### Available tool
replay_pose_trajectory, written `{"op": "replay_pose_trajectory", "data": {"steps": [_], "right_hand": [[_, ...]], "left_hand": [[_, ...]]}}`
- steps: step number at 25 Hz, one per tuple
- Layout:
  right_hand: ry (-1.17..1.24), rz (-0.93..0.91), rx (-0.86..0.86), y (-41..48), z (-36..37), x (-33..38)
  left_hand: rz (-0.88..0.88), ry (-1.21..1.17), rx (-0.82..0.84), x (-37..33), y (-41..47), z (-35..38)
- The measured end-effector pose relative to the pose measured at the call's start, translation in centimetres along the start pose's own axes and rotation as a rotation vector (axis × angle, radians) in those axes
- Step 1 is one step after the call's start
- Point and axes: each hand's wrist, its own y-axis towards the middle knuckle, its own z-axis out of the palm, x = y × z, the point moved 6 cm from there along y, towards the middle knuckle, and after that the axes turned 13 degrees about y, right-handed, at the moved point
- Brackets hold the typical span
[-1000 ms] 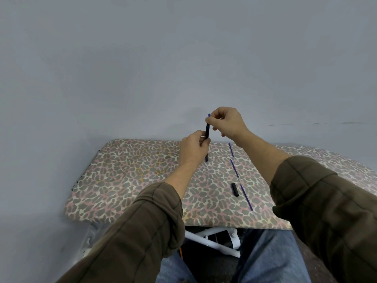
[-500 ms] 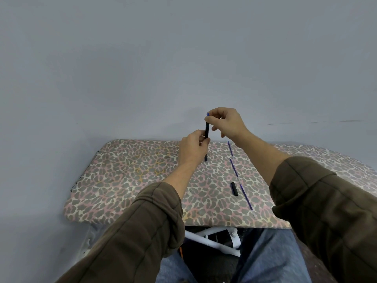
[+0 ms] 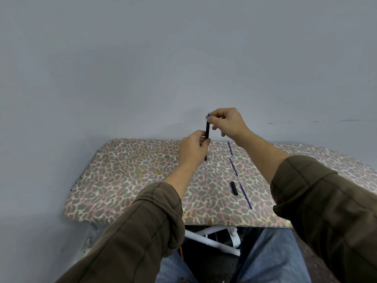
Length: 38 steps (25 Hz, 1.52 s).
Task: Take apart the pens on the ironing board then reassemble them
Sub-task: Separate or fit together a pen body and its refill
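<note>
The black pen barrel (image 3: 207,130) stands upright above the ironing board (image 3: 132,170) — the left hand (image 3: 192,149) curls round its lower half, and the right hand (image 3: 227,123) pinches its top, where a blue tip shows. On the board, to the right, lie a black cap (image 3: 234,188) and thin blue refills (image 3: 246,198).

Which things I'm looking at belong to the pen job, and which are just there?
Job:
black pen barrel, gripped by left hand, top end pinched by right hand
black cap
loose blue refills
ironing board

Just there:
white frame under the board
grey wall
</note>
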Motion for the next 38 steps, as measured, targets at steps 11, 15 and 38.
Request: {"op": "replay_pose_trajectory", "data": {"steps": [11, 15, 38], "right_hand": [[-0.034, -0.008, -0.008, 0.13, -0.08, -0.13], [-0.003, -0.012, -0.015, -0.04, -0.18, -0.08], [0.004, 0.005, -0.070, -0.64, -0.89, -0.58]], "left_hand": [[-0.005, -0.002, 0.009, 0.02, 0.00, 0.08], [-0.006, 0.001, 0.004, -0.11, 0.08, 0.06], [0.003, 0.007, 0.014, -0.17, 0.12, 0.76]]}}
